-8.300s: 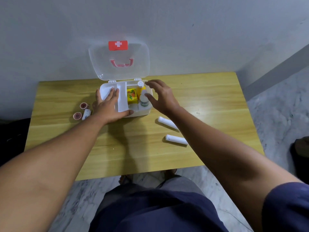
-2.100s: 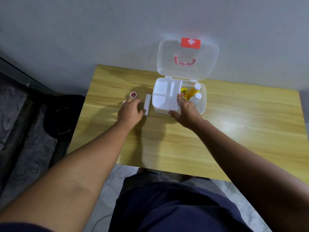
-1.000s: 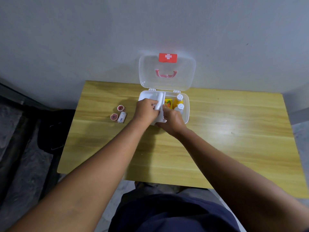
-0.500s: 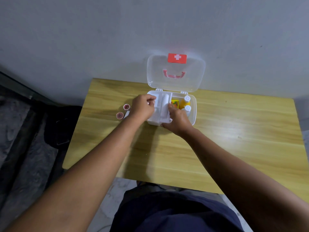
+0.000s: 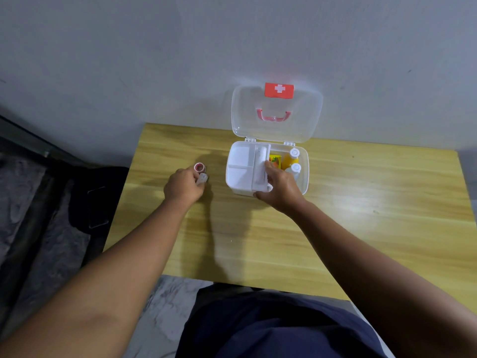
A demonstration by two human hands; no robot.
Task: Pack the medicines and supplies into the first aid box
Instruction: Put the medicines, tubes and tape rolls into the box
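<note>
The white first aid box (image 5: 305, 177) stands open on the wooden table (image 5: 361, 228), its clear lid (image 5: 277, 112) leaning back against the wall. A white divided tray (image 5: 240, 164) fills the box's left half, with white rolls in its long slot. To the right sit a yellow packet (image 5: 274, 160) and two white-capped bottles (image 5: 294, 161). My right hand (image 5: 280, 186) grips the tray's front right corner. My left hand (image 5: 183, 187) rests on the table left of the box, fingers closing on a small white tube (image 5: 202, 178). A small red tape roll (image 5: 199, 167) lies just beyond it.
The table's left edge is near my left hand; a dark bag (image 5: 98, 197) lies on the floor below it. The wall stands right behind the box. My dark-clothed lap (image 5: 278, 326) is under the table's front edge.
My left hand has left the tray and moved left to the small white tube by the red roll. The right hand stays on the tray. The camera view has shifted left.
</note>
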